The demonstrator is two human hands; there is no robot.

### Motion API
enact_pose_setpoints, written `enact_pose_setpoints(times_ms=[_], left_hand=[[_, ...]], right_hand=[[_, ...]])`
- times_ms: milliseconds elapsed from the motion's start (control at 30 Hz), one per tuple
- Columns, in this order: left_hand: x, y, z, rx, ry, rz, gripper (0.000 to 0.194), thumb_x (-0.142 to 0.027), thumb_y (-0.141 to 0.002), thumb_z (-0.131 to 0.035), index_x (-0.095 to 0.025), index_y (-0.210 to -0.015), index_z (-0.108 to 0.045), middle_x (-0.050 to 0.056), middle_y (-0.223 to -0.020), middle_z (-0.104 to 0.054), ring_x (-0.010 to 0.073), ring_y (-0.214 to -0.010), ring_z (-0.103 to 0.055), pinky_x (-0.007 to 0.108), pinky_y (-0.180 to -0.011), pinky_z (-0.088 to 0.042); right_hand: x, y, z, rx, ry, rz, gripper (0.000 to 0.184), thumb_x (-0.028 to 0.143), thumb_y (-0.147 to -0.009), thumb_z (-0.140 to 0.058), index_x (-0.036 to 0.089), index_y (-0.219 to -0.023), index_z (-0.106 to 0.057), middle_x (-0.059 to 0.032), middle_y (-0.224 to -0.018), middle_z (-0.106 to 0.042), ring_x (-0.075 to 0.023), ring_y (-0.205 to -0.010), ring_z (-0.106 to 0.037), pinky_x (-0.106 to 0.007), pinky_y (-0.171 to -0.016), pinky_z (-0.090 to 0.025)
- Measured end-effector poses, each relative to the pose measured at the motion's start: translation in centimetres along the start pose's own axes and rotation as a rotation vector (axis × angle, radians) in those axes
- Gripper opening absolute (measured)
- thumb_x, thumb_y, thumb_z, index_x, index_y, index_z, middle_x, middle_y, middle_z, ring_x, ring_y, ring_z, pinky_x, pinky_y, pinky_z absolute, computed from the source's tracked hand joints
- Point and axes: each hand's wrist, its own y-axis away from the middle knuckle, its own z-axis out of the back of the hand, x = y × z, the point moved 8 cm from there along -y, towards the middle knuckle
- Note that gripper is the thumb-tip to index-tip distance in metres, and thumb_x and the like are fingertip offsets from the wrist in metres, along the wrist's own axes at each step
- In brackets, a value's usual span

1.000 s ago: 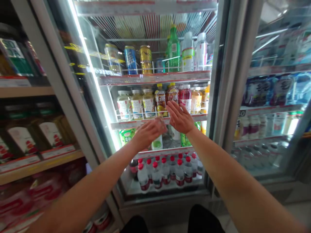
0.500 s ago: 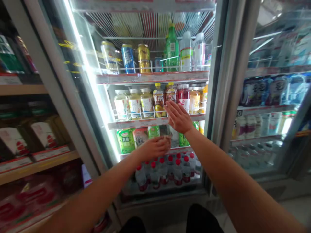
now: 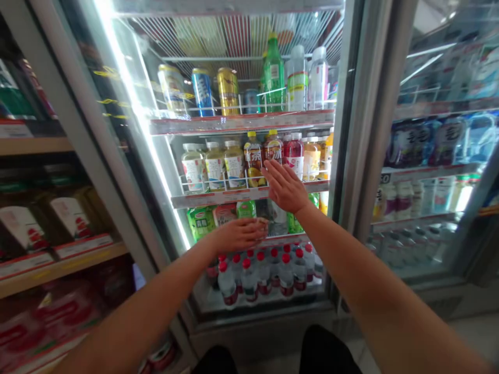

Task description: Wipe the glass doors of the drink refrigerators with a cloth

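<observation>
My left hand (image 3: 238,235) reaches into the lit drinks fridge at the third shelf. Its fingers are curled round something small that I cannot make out, just right of the green-labelled bottles (image 3: 200,222). My right hand (image 3: 285,187) is open, fingers stretched flat. It hovers in front of the second shelf's front rail (image 3: 218,198), below the tea and juice bottles (image 3: 255,158). Several red-capped water bottles (image 3: 249,275) stand on the bottom shelf under my left hand.
Cans (image 3: 202,91) and a tall green bottle (image 3: 273,72) stand on the top shelf. The open glass door (image 3: 113,135) swings out at left, past wooden store shelves (image 3: 58,266). A metal post (image 3: 364,130) separates a second, closed fridge (image 3: 429,145) at right.
My left hand has dropped from the second shelf's rail down to the third shelf. My right hand has stayed almost still.
</observation>
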Motion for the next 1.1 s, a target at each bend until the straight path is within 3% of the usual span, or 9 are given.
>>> enact_pose_setpoints(times_ms=[100, 233, 300, 433, 600, 667, 867, 1000, 1100], left_hand=[[3.1, 0.1, 1.8, -0.044, -0.044, 0.011, 0.04, -0.02, -0.1, -0.048, -0.042, -0.132, -0.062, -0.009, -0.142, -0.061, 0.0144, -0.139, -0.05, 0.038, -0.116, -0.045], [7.9, 0.8, 4.8, -0.361, -0.263, 0.48, 0.04, -0.017, -0.098, -0.056, -0.031, -0.135, -0.062, 0.005, -0.147, -0.057, 0.0268, -0.148, -0.038, 0.052, -0.115, -0.042], [5.7, 0.4, 3.7, -0.355, -0.248, 0.376, 0.04, -0.015, -0.097, -0.056, -0.028, -0.135, -0.062, 0.007, -0.148, -0.057, 0.0271, -0.148, -0.038, 0.052, -0.115, -0.043], [0.6, -0.2, 0.9, -0.134, -0.099, -0.14, 0.037, -0.015, -0.101, -0.05, -0.037, -0.128, -0.064, -0.006, -0.144, -0.06, 0.013, -0.139, -0.049, 0.035, -0.115, -0.045], [7.7, 0.7, 5.3, -0.397, -0.261, 0.397, 0.041, -0.015, -0.099, -0.054, -0.031, -0.137, -0.06, 0.005, -0.145, -0.059, 0.0276, -0.144, -0.043, 0.052, -0.111, -0.045], [8.4, 1.3, 6.3, -0.505, -0.322, 0.549, 0.04, -0.015, -0.098, -0.055, -0.028, -0.135, -0.062, 0.008, -0.143, -0.06, 0.0294, -0.144, -0.042, 0.052, -0.11, -0.046], [2.6, -2.3, 2.5, -0.188, -0.206, -0.045, 0.041, -0.013, -0.101, -0.047, -0.034, -0.135, -0.058, -0.003, -0.145, -0.058, 0.018, -0.143, -0.045, 0.038, -0.117, -0.043], [7.2, -4.2, 4.5, -0.361, -0.058, 0.375, 0.038, -0.014, -0.102, -0.043, -0.026, -0.136, -0.055, 0.008, -0.154, -0.045, 0.0264, -0.149, -0.036, 0.048, -0.118, -0.042], [7.2, -6.2, 5.2, -0.473, 0.123, 0.424, 0.042, -0.017, -0.101, -0.046, -0.024, -0.142, -0.046, 0.012, -0.149, -0.048, 0.0259, -0.146, -0.039, 0.048, -0.118, -0.042]], right_hand=[[0.0, 0.1, 0.1, -0.02, 0.017, 0.003, 0.074, 0.018, -0.1, -0.04, 0.023, -0.164, -0.002, -0.0041, -0.166, -0.031, -0.0197, -0.156, -0.02, -0.046, -0.129, -0.022], [0.0, 0.1, 0.1, -0.034, 0.016, 0.012, 0.072, 0.019, -0.101, -0.04, 0.022, -0.164, -0.005, -0.0051, -0.165, -0.032, -0.0202, -0.156, -0.021, -0.046, -0.129, -0.022], [0.1, 0.1, 0.2, -0.054, 0.02, 0.019, 0.072, 0.019, -0.101, -0.04, 0.021, -0.164, -0.005, -0.0058, -0.165, -0.033, -0.0201, -0.155, -0.023, -0.045, -0.129, -0.022], [0.2, 0.1, 0.5, -0.08, 0.044, 0.033, 0.074, 0.019, -0.1, -0.042, 0.021, -0.164, -0.003, -0.007, -0.164, -0.036, -0.0205, -0.155, -0.025, -0.045, -0.128, -0.024], [0.1, 0.0, 0.2, -0.038, 0.012, 0.009, 0.074, 0.019, -0.099, -0.043, 0.023, -0.164, -0.006, -0.0046, -0.165, -0.034, -0.021, -0.155, -0.025, -0.046, -0.129, -0.024], [-0.1, 0.0, 0.1, -0.014, -0.005, -0.01, 0.073, 0.018, -0.099, -0.042, 0.024, -0.164, -0.009, -0.0036, -0.165, -0.033, -0.021, -0.155, -0.025, -0.046, -0.129, -0.023], [0.0, 0.0, 0.6, -0.006, -0.02, 0.004, 0.072, 0.027, -0.098, -0.048, 0.023, -0.163, -0.017, -0.0038, -0.164, -0.035, -0.0217, -0.155, -0.024, -0.047, -0.128, -0.023], [0.3, 0.2, 0.8, 0.008, -0.025, 0.066, 0.08, 0.045, -0.096, -0.056, 0.025, -0.163, -0.017, -0.0037, -0.164, -0.035, -0.0254, -0.156, -0.022, -0.051, -0.128, -0.023], [0.3, 0.4, 1.1, -0.068, -0.016, 0.085, 0.09, 0.058, -0.095, -0.056, 0.022, -0.164, -0.01, -0.0096, -0.164, -0.035, -0.0257, -0.154, -0.028, -0.05, -0.126, -0.027]])
